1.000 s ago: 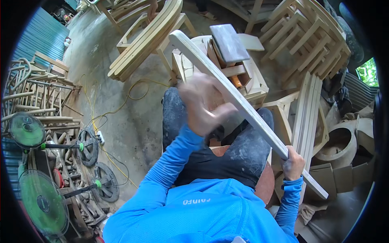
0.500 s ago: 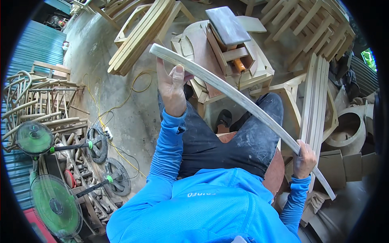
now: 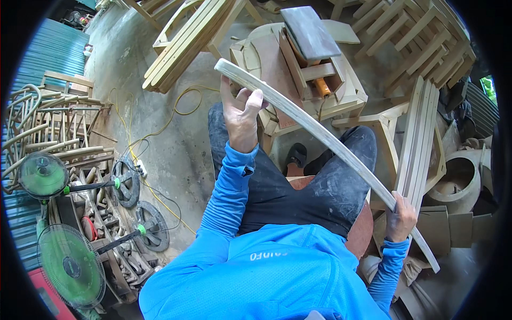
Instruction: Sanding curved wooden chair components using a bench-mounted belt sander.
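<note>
Here, we are holding a curved wooden slat, left hand pinching it, right hand wrapping around it.

The wooden strip hides the fingertips of the left hand, so how they meet it cannot be told. The right hand covers a short part of the strip near its lower end. Legs and shirt cover most of the reddish seat. An orange handle disappears under a wooden bar. The top edge cuts off a stack of curved boards. At lower left, a red object runs into the dark rim. Far clutter at upper left is too small to identify.
</note>
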`<state>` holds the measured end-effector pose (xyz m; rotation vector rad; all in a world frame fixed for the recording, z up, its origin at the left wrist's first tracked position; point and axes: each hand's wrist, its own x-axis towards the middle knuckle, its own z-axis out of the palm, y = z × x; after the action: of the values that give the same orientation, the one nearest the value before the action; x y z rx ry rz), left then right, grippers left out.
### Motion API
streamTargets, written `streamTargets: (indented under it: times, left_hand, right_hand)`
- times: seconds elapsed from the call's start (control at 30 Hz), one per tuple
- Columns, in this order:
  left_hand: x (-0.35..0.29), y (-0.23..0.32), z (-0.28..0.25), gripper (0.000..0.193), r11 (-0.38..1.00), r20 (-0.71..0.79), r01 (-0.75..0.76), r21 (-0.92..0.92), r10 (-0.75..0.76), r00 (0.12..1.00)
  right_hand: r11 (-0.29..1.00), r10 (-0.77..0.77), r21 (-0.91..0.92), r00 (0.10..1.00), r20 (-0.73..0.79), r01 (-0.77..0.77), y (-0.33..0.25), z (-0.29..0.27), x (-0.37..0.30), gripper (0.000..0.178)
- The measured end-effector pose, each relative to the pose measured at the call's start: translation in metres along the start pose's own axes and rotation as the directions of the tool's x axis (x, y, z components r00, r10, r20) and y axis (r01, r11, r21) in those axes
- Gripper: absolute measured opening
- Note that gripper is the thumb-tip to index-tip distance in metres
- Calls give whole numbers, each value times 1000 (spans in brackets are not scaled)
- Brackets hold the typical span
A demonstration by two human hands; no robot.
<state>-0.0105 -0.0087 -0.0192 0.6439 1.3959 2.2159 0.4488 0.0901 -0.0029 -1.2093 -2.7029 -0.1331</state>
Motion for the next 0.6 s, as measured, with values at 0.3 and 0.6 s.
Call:
streamTargets:
  times: [0.3, 0.6]
  left_hand:
    - [22, -39, -49, 37, 991, -39, 118, -69, -121, 992]
    - [31, -79, -94, 37, 981, 31, 196, -14, -196, 980]
  right_hand:
    - [988, -155, -8, 988, -22, 155, 13, -8, 49, 32]
    - [992, -125, -37, 989, -78, 123, 29, -14, 34, 29]
